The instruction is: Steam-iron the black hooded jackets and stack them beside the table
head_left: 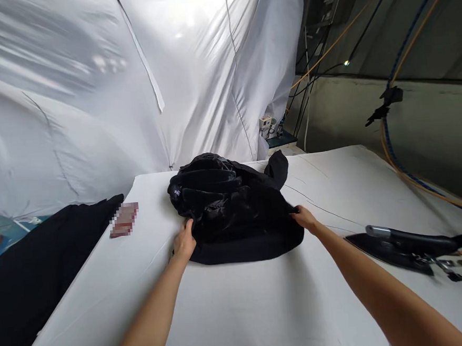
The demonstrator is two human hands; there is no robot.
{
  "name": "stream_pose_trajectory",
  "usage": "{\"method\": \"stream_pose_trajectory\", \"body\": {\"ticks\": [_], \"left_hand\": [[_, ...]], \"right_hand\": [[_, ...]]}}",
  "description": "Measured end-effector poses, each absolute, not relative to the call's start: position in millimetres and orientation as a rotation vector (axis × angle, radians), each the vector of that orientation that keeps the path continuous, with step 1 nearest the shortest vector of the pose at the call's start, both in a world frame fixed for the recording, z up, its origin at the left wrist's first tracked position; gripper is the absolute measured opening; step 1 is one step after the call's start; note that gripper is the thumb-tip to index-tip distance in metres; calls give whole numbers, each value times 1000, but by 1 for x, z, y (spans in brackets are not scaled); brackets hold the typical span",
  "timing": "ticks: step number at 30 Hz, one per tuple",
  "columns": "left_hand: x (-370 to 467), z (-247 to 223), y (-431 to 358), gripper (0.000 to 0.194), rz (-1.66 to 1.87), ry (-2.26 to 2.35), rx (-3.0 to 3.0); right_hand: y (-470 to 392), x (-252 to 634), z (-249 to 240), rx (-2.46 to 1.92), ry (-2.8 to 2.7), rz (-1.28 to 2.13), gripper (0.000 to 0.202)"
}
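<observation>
A person has a black jacket (pixel 242 214) on a white counter (pixel 241 314), and it lies in a soft, bunched-up heap. The left hand (pixel 184 241) is at the near left side of the jacket, with its thumb and fingers pinching the edge. The right hand (pixel 304 217) is at the right side of the jacket and has a bit of its edge pinched tight too. The near edge of the jacket hangs in a smooth curve between the two hands, and a sleeve (pixel 277 168) pokes out at its far right. A small tag (pixel 177 192) with white marks shows at its left end. To the right of the jacket, well apart from it, an iron (pixel 402 248) lies on the counter. To the left of the jacket there is a small reddish thing (pixel 124 221), too blurry to name, and farther left hangs a big dark cloth (pixel 51 259). Behind the jacket is a shiny white sheet (pixel 193 91). The step now looks like holding the jacket by both sides to set it straight. The next move seems to call for both hands pulling evenly, so the folds do not twist.
</observation>
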State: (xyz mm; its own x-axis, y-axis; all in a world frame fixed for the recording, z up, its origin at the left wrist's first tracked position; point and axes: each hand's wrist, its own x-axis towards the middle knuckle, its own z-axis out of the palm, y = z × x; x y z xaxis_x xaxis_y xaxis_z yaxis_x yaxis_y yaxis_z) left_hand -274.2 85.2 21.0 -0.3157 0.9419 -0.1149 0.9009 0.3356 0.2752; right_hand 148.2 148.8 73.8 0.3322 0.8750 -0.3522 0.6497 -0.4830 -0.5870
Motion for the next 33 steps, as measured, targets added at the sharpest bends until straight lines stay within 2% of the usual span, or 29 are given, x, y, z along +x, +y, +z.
{"method": "stream_pose_trajectory", "body": {"ticks": [2,4,7,9,11,13,14,16,18,21,23,28,30,33], "left_hand": [[-283,21,78,50,106,2460,1497],[-289,25,73,45,29,2573,1278],[-284,34,66,44,55,2812,1229],[-268,41,56,40,176,2902,1508],[-244,44,41,31,271,2689,1926],[-214,40,25,27,278,2239,2230],[-198,36,19,30,272,2014,2316],[-167,25,11,36,271,1760,2385],[-143,15,12,44,199,1776,2334],[-129,10,32,56,-6,1902,2155],[-133,15,51,59,-81,1899,2091],[-140,38,81,65,-235,1828,2009],[-125,43,78,62,-208,1861,2061],[-91,37,62,51,34,1753,2250]], "right_hand": [[133,157,75,-2376,-1293,683,49],[111,164,69,-2532,-1235,599,57],[77,172,54,-2691,-1208,865,76],[64,177,46,-2704,-1314,818,88],[65,181,45,-2613,-1561,572,81],[78,182,46,-2487,-1722,404,59],[87,181,48,-2460,-1738,387,52],[106,174,50,-2505,-1740,448,51],[121,165,52,-2535,-1829,550,51],[127,161,61,-2456,-2020,681,32],[118,170,71,-2457,-2023,620,30],[66,206,78,-2793,-1784,472,33],[51,205,68,-2790,-1858,494,34],[50,193,51,-2692,-1911,391,41]]}}
